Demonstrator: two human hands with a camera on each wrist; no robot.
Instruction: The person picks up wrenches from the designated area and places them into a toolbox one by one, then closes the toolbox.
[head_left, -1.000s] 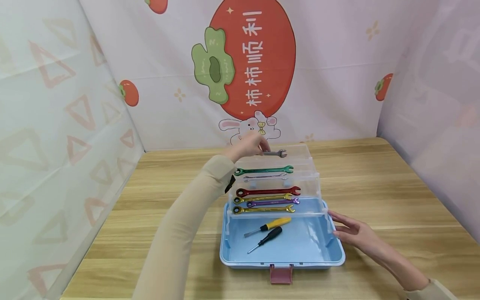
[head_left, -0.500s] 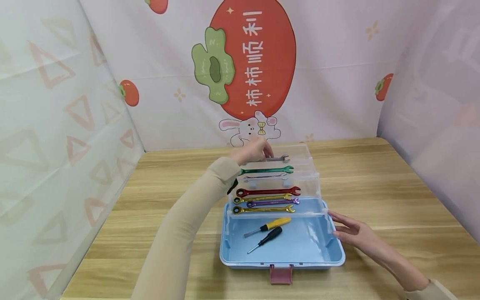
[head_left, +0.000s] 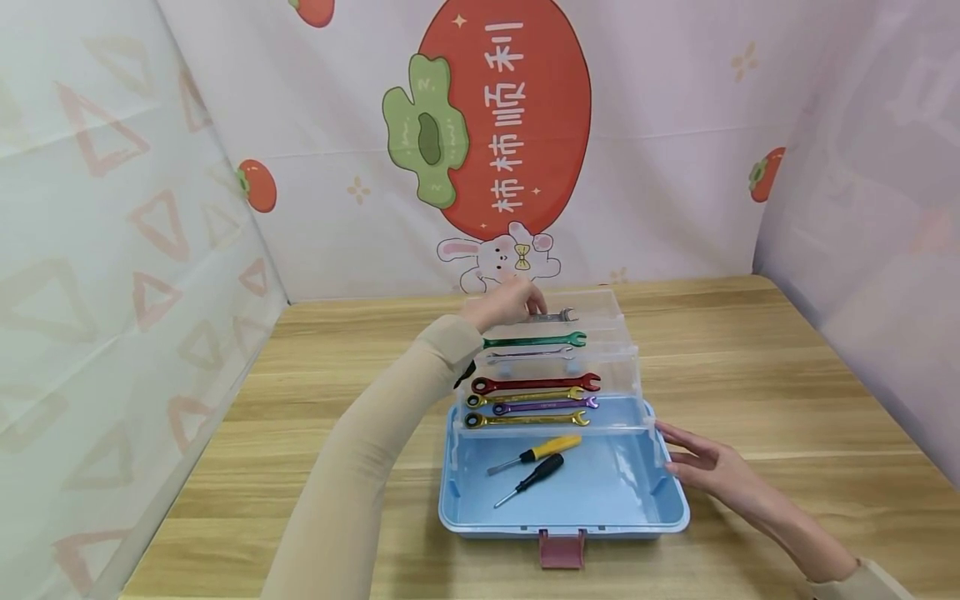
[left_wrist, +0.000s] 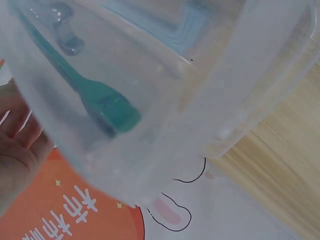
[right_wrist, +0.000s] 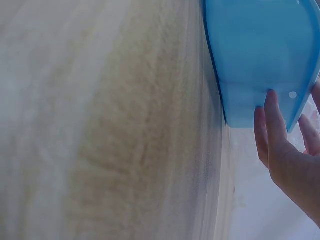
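Note:
In the head view my left hand reaches to the rearmost clear tray. Its fingertips pinch a silver combination wrench, low in that tray, the open end pointing right. The left wrist view shows part of that hand beside the frosted tray wall. My right hand, fingers extended, rests against the right side of the light blue toolbox. In the right wrist view, its fingertips touch the blue wall. A green ratchet wrench and a thin silver wrench lie in the tray ahead of the left hand.
The lower clear tray holds a red wrench, a purple wrench and gold wrenches. A yellow screwdriver and a black screwdriver lie in the box bottom. A pink latch hangs in front.
My left hand has come down slightly and to the right with the silver wrench, which now sits lower in the rear tray. The right hand has stayed put.

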